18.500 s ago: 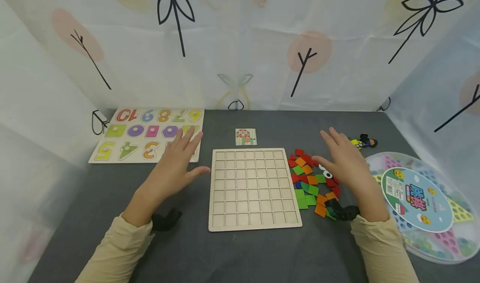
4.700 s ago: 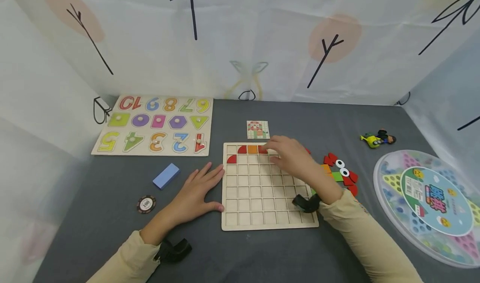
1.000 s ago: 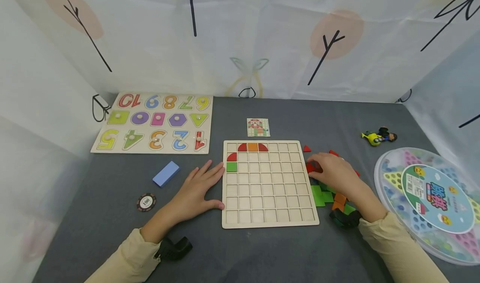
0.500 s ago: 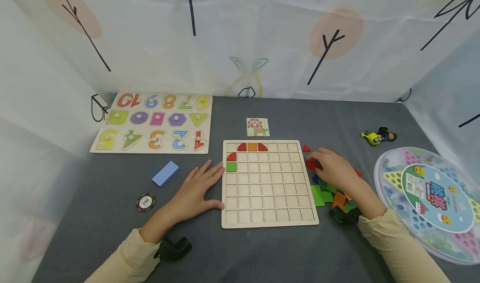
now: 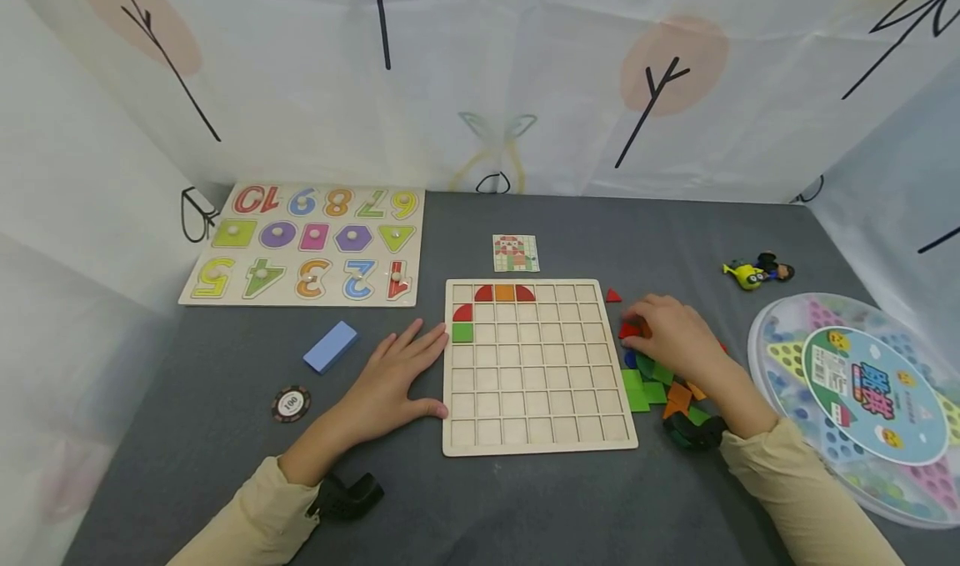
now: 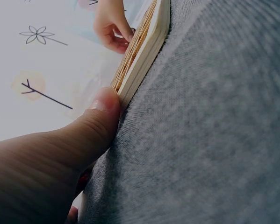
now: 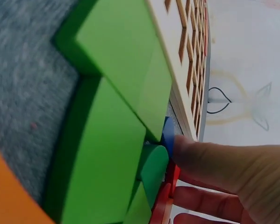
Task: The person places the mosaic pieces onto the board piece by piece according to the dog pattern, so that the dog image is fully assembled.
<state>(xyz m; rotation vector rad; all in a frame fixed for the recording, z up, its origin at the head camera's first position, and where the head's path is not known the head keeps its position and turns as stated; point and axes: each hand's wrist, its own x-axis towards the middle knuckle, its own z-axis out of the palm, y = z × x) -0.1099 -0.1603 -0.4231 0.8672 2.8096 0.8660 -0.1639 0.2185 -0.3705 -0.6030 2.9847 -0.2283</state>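
A pale wooden grid board (image 5: pixel 540 399) lies on the table. In its upper left cells are red quarter-round tiles (image 5: pixel 483 293), an orange square tile (image 5: pixel 505 293) and a green square tile (image 5: pixel 462 333). My left hand (image 5: pixel 390 383) lies at the board's left edge with fingers spread; in the left wrist view its thumb (image 6: pixel 104 105) touches the board's side. Right of the board, my right hand (image 5: pixel 678 337) is in the loose tile pile, thumb and fingers bent around a red tile (image 5: pixel 628 330). Green tiles (image 7: pixel 125 60) and a blue tile (image 7: pixel 168 135) lie beside it. The hand hides part of the pile.
A small picture card (image 5: pixel 515 253) lies behind the board. A number puzzle (image 5: pixel 300 249), a blue block (image 5: pixel 330 347) and a poker chip (image 5: pixel 291 403) are at left. At right are a toy figure (image 5: pixel 757 272) and a round clear game box (image 5: pixel 855 399).
Several tiles have come onto the board since the oldest frame, most recently the green one. The right hand has gone from the board to the pile, shifting red tiles. The left hand stays put.
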